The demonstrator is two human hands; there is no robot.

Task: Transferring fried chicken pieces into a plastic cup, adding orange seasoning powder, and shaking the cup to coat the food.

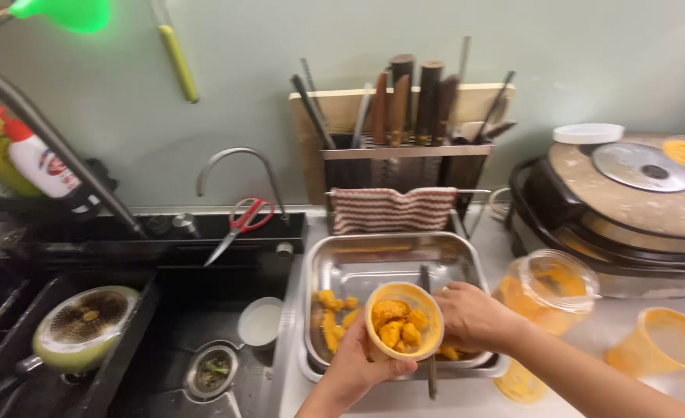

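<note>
The left hand [358, 364] grasps a cup [404, 319] of orange-coated pieces, tilted over the steel tray [393, 259]; the right hand [474, 313] grips a utensil [429, 333] at the cup's rim. Several pieces already lie in the tray's left part, while about five remain in the cup, so the emptying looks roughly half done. Beside it stand three more tubs, smeared orange: one clear tub [551, 290], two yellow tubs [660, 340].
</note>
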